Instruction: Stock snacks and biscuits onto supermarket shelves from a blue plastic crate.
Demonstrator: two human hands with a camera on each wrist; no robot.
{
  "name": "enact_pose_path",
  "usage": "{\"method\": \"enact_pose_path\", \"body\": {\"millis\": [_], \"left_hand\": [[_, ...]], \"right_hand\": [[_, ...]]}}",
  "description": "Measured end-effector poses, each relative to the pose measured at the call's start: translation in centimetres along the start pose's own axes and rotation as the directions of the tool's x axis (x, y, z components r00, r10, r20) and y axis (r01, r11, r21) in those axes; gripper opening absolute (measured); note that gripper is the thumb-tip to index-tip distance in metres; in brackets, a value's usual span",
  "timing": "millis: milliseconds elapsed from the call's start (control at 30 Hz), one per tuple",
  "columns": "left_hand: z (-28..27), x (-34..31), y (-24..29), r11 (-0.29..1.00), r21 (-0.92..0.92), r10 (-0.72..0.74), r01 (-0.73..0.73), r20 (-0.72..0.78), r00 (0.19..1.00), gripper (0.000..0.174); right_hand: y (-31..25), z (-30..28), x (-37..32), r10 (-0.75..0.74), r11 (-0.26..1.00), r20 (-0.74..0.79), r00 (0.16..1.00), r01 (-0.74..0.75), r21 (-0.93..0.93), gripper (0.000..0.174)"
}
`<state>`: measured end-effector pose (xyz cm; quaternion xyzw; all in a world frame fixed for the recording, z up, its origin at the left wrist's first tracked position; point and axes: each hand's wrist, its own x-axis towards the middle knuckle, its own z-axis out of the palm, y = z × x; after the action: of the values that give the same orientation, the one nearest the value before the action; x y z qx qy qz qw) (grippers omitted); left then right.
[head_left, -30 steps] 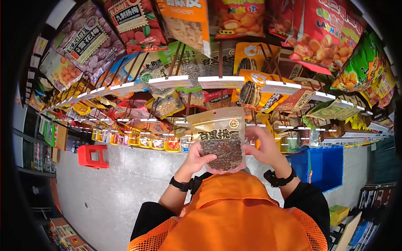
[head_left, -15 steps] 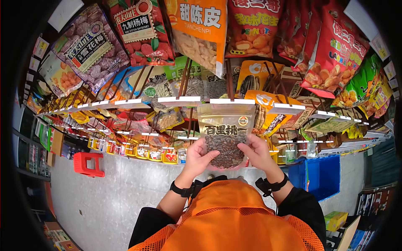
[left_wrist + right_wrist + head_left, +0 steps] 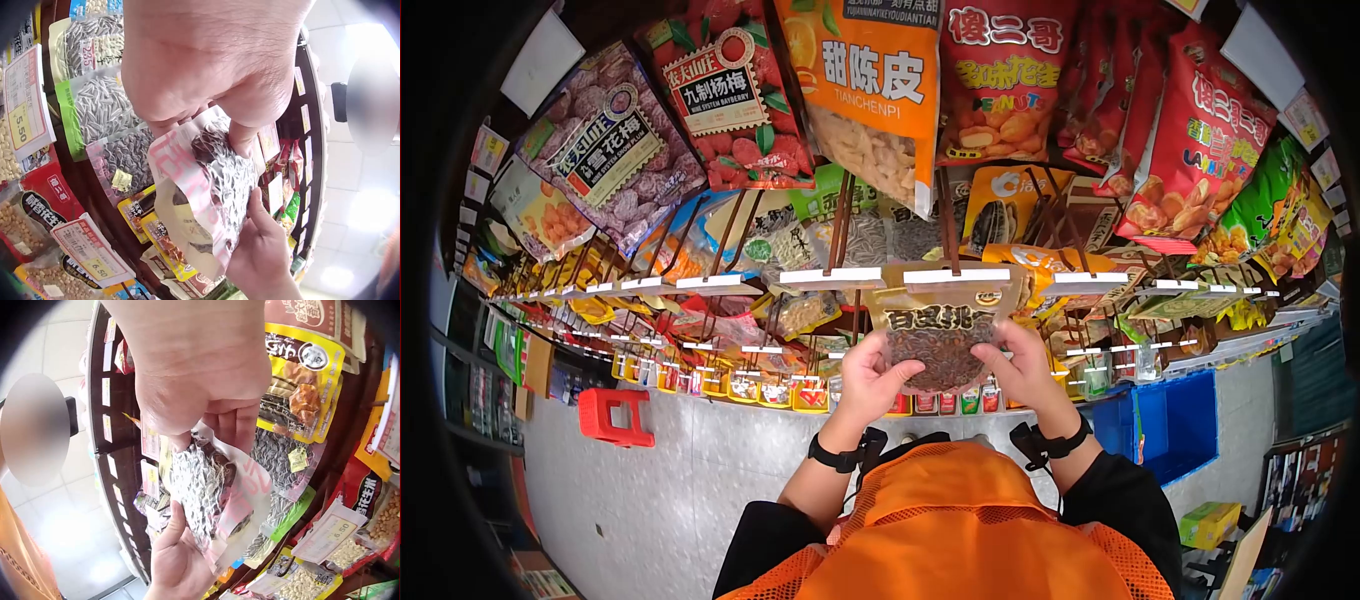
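Note:
Both hands hold a clear-fronted bag of dark seeds (image 3: 940, 355) low in front of the hanging rack. My left hand (image 3: 872, 380) grips its left edge, thumb across the front, fingers behind. On the opposite edge, my right hand (image 3: 1022, 372) pinches it the same way. The bag's top lies behind a white price label (image 3: 956, 279) in the head view, at the end of a display hook. Similar bags of dark seeds (image 3: 128, 159) hang just beyond it in the left wrist view.
Large snack bags, including an orange peel bag (image 3: 870, 85) and a red peanut bag (image 3: 1005, 80), hang overhead. Metal hooks (image 3: 948, 215) jut out with price labels. On the floor stand a red stool (image 3: 616, 418) and a blue bin (image 3: 1175, 425).
My right hand, loose beside the bag a second ago, has come to grip its right edge. The bag has moved in toward the hooks, its top tilting away behind a label.

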<state>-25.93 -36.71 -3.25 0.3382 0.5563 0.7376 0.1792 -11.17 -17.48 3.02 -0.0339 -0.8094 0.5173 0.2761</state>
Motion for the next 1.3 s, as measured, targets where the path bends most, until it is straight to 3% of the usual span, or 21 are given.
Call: {"method": "enact_pose_path", "body": {"millis": [100, 200, 300, 400, 467, 600, 667, 733, 767, 900, 967, 1000, 1033, 1067, 1167, 1300], "left_hand": [[0.6, 0.9, 2.4, 0.999, 0.047, -0.012, 0.01, 0.036, 0.999, 0.037], [1.2, 1.4, 3.1, 0.993, -0.114, 0.039, -0.032, 0.062, 0.997, 0.039], [0.4, 1.4, 2.6, 0.998, -0.057, -0.004, 0.009, 0.089, 0.996, 0.042], [-0.3, 1.5, 2.4, 0.988, 0.127, -0.109, 0.093, 0.129, 0.986, 0.043], [0.2, 1.5, 2.5, 0.998, -0.053, -0.009, 0.016, 0.125, 0.992, 0.043], [0.5, 1.4, 2.9, 0.995, -0.096, 0.038, -0.027, 0.115, 0.993, 0.046], [0.6, 1.3, 3.0, 0.996, -0.06, 0.079, -0.073, 0.104, 0.991, 0.044], [0.3, 1.3, 2.4, 0.995, 0.054, -0.088, 0.084, 0.085, 0.992, 0.04], [1.1, 1.9, 2.0, 0.999, 0.015, 0.043, -0.044, 0.052, 0.998, 0.03], [0.9, 3.3, 2.9, 0.993, -0.102, -0.053, 0.057, 0.037, 0.998, 0.016], [1.0, 4.5, 3.9, 0.999, -0.049, 0.018, -0.018, 0.011, 1.0, 0.016], [1.1, 5.0, 4.5, 0.996, 0.005, 0.092, -0.092, -0.012, 0.996, 0.015], [1.0, 5.3, 5.6, 1.0, 0.01, -0.005, 0.006, -0.01, 1.0, 0.012], [1.2, 5.9, 6.3, 1.0, 0.009, -0.007, 0.007, -0.007, 1.0, 0.012], [1.8, 7.5, 6.5, 0.992, -0.06, 0.105, -0.109, -0.058, 0.993, 0.005], [2.8, 8.5, 7.2, 0.99, -0.072, 0.119, -0.124, -0.071, 0.99, 0.01]], "right_hand": [[-0.4, 0.1, 0.5, 0.006, 1.0, -0.036, 0.999, -0.006, 0.003, 0.013], [-0.1, 0.1, 0.5, 0.075, 0.994, -0.029, 0.997, -0.073, 0.082, 0.011], [1.1, 0.3, 0.4, 0.117, 0.986, -0.028, 0.993, -0.112, 0.127, 0.011], [2.0, 0.2, 0.4, 0.104, 0.992, -0.037, 0.994, -0.101, 0.07, 0.019], [2.1, 0.3, 0.3, 0.067, 0.997, -0.064, 0.996, -0.064, 0.043, 0.018], [2.3, 0.6, 0.3, 0.02, 0.992, -0.109, 0.994, -0.006, 0.126, 0.019], [2.2, 0.8, 0.3, 0.028, 0.982, -0.112, 0.993, -0.006, 0.189, 0.019], [1.4, 0.8, 0.4, 0.12, 0.972, -0.093, 0.988, -0.098, 0.215, 0.018], [2.1, 0.9, 0.1, 0.118, 0.972, -0.093, 0.989, -0.096, 0.215, 0.018], [3.5, 1.1, -0.8, 0.12, 0.978, -0.108, 0.987, -0.098, 0.183, 0.017], [2.9, 1.0, -0.8, 0.113, 0.978, -0.111, 0.987, -0.092, 0.186, 0.018], [2.6, 0.9, -0.7, 0.095, 0.985, -0.105, 0.99, -0.078, 0.156, 0.018], [2.4, 0.7, -0.7, 0.078, 0.99, -0.1, 0.992, -0.065, 0.126, 0.019], [2.3, 0.6, -0.7, 0.079, 0.99, -0.102, 0.992, -0.066, 0.126, 0.019], [1.9, 0.1, -0.5, -0.016, 1.0, -0.08, 0.997, 0.018, 0.022, 0.019], [1.2, 0.0, -0.1, -0.088, 0.996, -0.103, 0.991, 0.086, -0.025, 0.017]]}}
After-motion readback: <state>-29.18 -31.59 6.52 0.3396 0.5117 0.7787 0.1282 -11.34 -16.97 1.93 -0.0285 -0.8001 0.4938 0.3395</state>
